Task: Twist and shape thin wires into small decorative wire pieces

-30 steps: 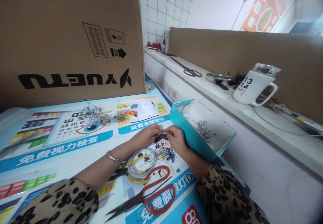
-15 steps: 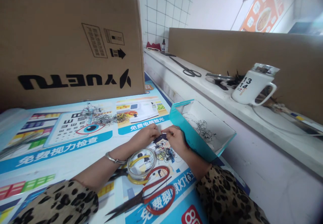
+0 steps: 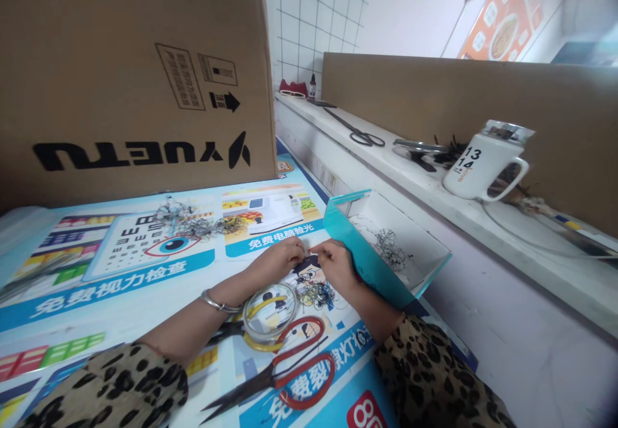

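My left hand (image 3: 284,255) and my right hand (image 3: 337,263) meet fingertip to fingertip above the printed table cover (image 3: 159,306). Both are pinched closed; whatever lies between the fingers is too small to make out. Just below them rests a small tangle of wire pieces (image 3: 317,295). Nearer to me lie a clear round spool (image 3: 270,312), partly over yellow-handled scissors (image 3: 263,344), and red-handled scissors (image 3: 304,363) with dark blades pointing left. Beside my right hand stands an open teal box (image 3: 381,267), white inside, with a wire bunch (image 3: 392,249) in it.
A heap of thin wire pieces (image 3: 193,221) lies at the left. Behind it stands a large cardboard box (image 3: 135,80). Along the right runs a white ledge (image 3: 415,183) with a white mug (image 3: 483,164), black scissors (image 3: 364,137) and other small items.
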Demonstrator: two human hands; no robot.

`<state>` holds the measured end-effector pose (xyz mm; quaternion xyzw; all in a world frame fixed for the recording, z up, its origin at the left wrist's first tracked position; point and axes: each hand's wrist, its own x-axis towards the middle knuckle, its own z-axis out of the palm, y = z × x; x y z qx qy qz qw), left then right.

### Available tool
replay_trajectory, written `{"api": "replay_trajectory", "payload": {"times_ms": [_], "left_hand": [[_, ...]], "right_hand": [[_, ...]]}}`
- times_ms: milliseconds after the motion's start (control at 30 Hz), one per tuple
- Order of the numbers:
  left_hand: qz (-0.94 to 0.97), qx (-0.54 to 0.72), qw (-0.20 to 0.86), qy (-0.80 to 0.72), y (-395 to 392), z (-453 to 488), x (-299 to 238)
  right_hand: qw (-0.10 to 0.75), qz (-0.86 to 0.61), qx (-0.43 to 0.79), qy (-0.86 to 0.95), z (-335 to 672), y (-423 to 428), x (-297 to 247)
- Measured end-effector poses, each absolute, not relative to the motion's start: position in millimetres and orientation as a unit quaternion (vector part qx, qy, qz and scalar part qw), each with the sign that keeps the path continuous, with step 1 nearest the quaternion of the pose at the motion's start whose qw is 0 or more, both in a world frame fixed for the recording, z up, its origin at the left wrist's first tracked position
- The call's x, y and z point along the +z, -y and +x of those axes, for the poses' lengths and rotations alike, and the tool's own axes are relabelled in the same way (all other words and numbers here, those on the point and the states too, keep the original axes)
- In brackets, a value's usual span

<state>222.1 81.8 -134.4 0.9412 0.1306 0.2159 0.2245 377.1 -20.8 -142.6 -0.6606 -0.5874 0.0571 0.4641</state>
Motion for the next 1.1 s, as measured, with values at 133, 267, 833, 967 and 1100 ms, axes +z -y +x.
{"api": "replay_trajectory", "payload": {"times_ms": [133,267,833,967,1100], "left_hand": [[0.942,0.214,0.221,-0.132,-81,222,-134],[0.943,0.213,0.214,-0.136,-81,222,-135],[0.953,0.199,0.190,-0.126,-78,223,-129],[0.954,0.196,0.190,-0.125,-74,224,-125],[0.954,0.195,0.193,-0.124,-70,224,-121]], "right_hand": [[0.465,-0.659,0.056,0.589,377,21,-142],[0.464,-0.660,0.055,0.588,377,21,-141],[0.456,-0.662,0.056,0.592,376,22,-138],[0.456,-0.664,0.057,0.590,376,21,-139],[0.454,-0.665,0.069,0.589,376,22,-139]]}}
